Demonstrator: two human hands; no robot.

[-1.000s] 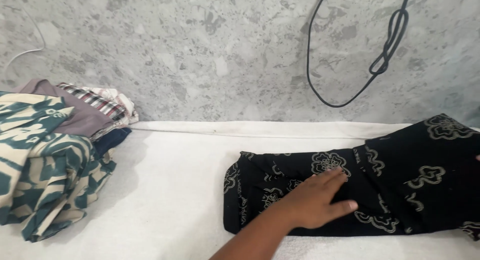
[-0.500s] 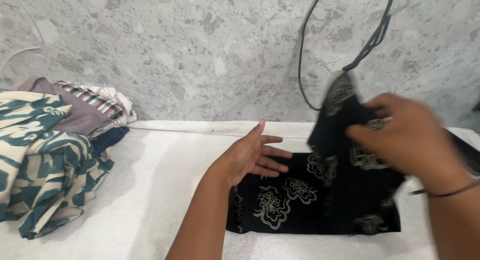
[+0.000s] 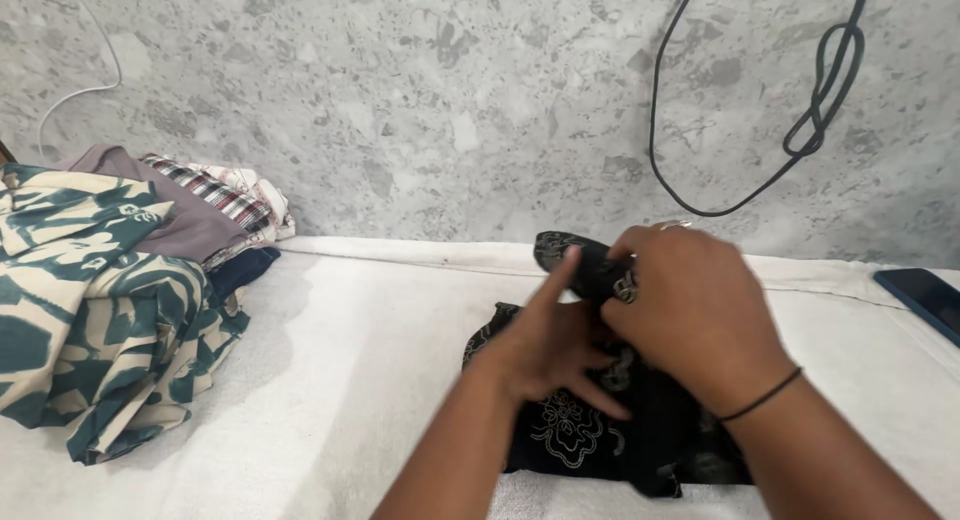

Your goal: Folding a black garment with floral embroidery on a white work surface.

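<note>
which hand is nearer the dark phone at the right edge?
Right. The right hand grips the black patterned cloth a stretch left of the phone. The left hand presses the same cloth farther left, behind the right hand.

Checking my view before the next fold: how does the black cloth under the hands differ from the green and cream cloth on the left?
The black cloth has thin pale flower outlines; the green and cream cloth has broad blotches. Both hands, left hand and right hand, are on the black cloth; the other lies untouched. Both rest on the white towel.
</note>
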